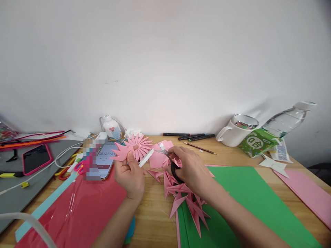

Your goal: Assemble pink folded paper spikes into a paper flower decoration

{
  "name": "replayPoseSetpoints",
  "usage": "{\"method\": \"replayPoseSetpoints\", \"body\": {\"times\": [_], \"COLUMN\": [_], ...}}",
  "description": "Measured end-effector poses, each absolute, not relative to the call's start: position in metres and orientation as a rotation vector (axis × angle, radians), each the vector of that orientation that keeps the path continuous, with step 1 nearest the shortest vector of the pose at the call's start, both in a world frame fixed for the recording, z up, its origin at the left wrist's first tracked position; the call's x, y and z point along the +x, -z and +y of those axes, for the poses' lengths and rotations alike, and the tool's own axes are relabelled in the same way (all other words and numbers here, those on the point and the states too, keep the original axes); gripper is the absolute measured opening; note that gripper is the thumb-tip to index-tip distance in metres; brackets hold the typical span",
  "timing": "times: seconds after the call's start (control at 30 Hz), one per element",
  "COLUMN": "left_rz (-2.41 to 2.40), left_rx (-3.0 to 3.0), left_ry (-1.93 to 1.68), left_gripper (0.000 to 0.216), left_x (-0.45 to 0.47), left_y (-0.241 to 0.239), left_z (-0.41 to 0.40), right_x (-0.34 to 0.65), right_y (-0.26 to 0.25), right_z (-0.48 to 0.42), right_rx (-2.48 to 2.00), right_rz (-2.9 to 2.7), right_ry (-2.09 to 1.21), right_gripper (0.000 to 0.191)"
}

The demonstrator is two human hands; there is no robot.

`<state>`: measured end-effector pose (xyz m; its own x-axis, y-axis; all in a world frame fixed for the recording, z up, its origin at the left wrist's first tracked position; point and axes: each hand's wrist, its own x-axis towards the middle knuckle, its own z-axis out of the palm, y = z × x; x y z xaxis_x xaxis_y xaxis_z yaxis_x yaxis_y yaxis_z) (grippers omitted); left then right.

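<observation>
My left hand point(131, 175) is closed, its thumb pressed on a pink folded-paper flower point(141, 146) with pointed petals. A narrow white strip point(146, 157) slants from beside my left fingers up towards the scissors. In my right hand point(190, 168) are black-handled scissors point(176, 172), their blades pointing left at the strip's upper end. A small white piece shows near the blade tips; whether it is joined to the strip I cannot tell. Below my right hand lies a heap of pink folded-paper points point(190, 203). Flat pink paper pieces point(157, 160) lie behind the scissors.
Green sheets point(238, 193) lie at right, a red sheet point(85, 203) at left. A phone point(106, 160) shows a timer. A white bottle point(111, 128), black pens point(196, 136), a pencil point(200, 148), a white mug point(236, 131) and a leaning water bottle point(287, 119) line the wall.
</observation>
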<state>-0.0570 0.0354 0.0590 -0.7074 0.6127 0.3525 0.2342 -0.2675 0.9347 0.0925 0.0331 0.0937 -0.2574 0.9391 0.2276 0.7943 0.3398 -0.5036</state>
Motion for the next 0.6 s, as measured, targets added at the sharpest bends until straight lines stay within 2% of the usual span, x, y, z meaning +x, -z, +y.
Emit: {"method": "replayPoseSetpoints", "body": {"times": [0.1,0.27,0.4,0.53,0.6], "left_rz": [1.709,1.685,1.727,1.794,1.82], "left_rx": [1.02,1.054,1.099,1.221,1.263], "left_ry": [-2.082,-2.0,-1.951,-1.916,-1.915], "left_gripper": [0.023,0.025,0.025,0.019,0.018], "left_x": [-0.057,-0.056,-0.056,-0.059,-0.06], "left_y": [-0.058,-0.058,-0.057,-0.05,-0.045], "left_z": [0.035,0.035,0.035,0.035,0.034], "right_x": [0.086,0.076,0.074,0.094,0.116], "right_y": [-0.09,-0.089,-0.089,-0.093,-0.095], "right_z": [0.03,0.022,0.021,0.036,0.05], "right_rx": [-1.474,-1.294,-1.155,-1.273,-1.446], "right_rz": [-2.173,-2.022,-1.917,-1.95,-1.998], "right_ry": [-0.429,-0.6,-0.632,-0.573,-0.5], "right_gripper": [0.027,0.022,0.029,0.039,0.037]}}
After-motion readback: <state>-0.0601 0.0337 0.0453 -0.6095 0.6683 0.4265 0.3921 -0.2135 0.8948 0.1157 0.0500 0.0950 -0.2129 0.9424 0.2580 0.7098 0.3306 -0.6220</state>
